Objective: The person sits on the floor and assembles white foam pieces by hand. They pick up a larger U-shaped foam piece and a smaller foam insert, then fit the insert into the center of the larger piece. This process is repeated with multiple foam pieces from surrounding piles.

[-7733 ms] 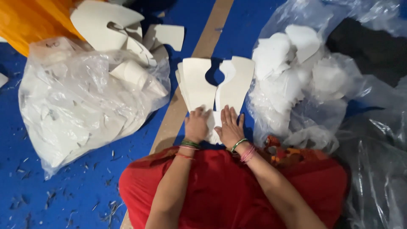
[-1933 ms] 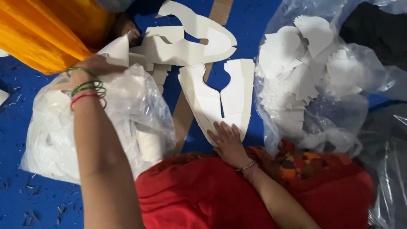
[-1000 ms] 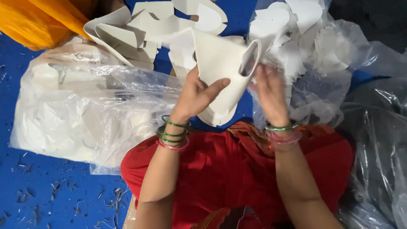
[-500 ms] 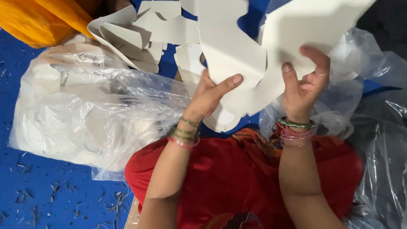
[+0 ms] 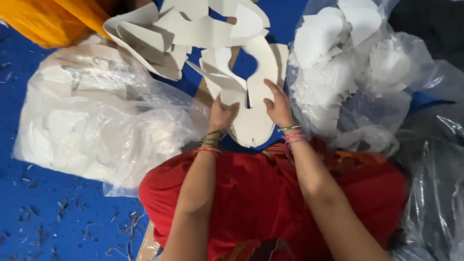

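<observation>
A stack of white, U-shaped cut-out pieces point(image 5: 251, 104) lies on the blue floor just in front of my red-clad lap point(image 5: 261, 193). My left hand point(image 5: 221, 116) presses on the stack's left arm, fingers bent over its edge. My right hand point(image 5: 279, 107) lies flat on the right arm of the same stack. Both wrists carry green and red bangles.
A loose pile of white cut-outs point(image 5: 193, 29) lies beyond the stack. A clear plastic bag of white pieces point(image 5: 92, 111) sits at left, another point(image 5: 353, 67) at right. Orange cloth point(image 5: 58, 21) at top left. Empty crumpled plastic point(image 5: 435, 183) at far right. Small scraps dot the floor.
The white pieces that both hands held raised in the air have come down onto the floor, and both hands now rest on top of them.
</observation>
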